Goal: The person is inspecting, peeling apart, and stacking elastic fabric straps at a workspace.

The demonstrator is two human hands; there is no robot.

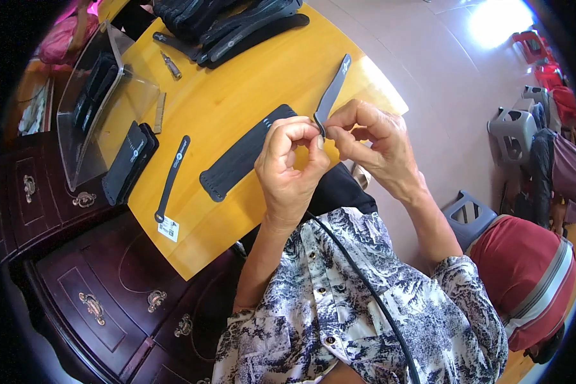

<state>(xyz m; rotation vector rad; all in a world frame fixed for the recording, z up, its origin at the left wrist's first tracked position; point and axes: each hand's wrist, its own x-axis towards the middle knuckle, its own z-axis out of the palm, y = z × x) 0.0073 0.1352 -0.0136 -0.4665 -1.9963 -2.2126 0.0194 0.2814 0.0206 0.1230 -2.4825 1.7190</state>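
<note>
My left hand [291, 166] and my right hand [371, 144] meet above the yellow wooden tabletop [237, 83], both pinching the near end of a narrow dark grey strap [333, 93]. The strap sticks up and away from my fingers, a small pale mark at its far tip. Under my left hand a wide black ribbed band [240, 157] lies flat on the table. Further left a thin black strap with a white tag [171, 182] lies by the table's edge.
A stack of black bands [129, 163] sits beside a clear plastic box [93, 102]. More black straps [237, 25] are piled at the far edge, a small tool [171, 65] near them. A dark wooden cabinet with brass handles [96, 281] stands at left. Grey stools [512, 131] and a red bag [525, 275] are at right.
</note>
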